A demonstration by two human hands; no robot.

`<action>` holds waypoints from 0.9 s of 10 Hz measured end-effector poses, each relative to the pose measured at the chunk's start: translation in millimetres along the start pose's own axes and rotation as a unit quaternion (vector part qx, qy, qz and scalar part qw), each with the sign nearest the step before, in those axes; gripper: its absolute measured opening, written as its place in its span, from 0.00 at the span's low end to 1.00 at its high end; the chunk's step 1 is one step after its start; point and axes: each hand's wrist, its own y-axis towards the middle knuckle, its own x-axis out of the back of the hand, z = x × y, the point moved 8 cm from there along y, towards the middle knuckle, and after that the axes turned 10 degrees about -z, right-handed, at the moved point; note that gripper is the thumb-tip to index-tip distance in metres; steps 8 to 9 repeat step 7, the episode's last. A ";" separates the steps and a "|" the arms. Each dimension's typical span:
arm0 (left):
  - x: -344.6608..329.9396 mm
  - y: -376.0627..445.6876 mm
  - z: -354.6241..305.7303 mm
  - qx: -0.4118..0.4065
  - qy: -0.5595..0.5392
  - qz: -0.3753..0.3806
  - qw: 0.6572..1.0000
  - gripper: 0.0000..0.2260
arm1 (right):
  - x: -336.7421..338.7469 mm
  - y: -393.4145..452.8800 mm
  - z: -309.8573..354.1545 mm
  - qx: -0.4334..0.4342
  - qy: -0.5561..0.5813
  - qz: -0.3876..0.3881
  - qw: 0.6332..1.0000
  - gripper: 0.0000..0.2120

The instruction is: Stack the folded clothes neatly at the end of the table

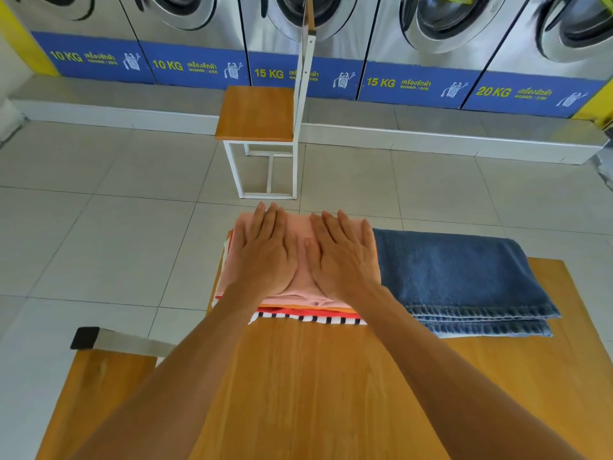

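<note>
A stack of folded clothes sits at the far left end of the wooden table [318, 376]. Its top piece is a pink garment [300, 227]; under it show an orange layer and a striped black-and-white piece [311, 318]. My left hand [265, 250] and my right hand [341, 254] lie flat on the pink garment, palms down, fingers spread, side by side. Neither hand grips anything. To the right of the stack lie folded blue jeans [464, 280], touching the stack's side.
A wooden chair with a white frame [258, 127] stands on the tiled floor just beyond the table's far edge. A row of washing machines [414, 34] lines the back wall. A wooden bench seat [99, 393] with a metal leg is at the lower left.
</note>
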 end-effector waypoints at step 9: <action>46.2 -20.1 -17.1 0.043 -0.021 0.054 0.997 0.28 | 38.7 -16.7 5.6 -0.023 -0.048 0.028 0.998 0.29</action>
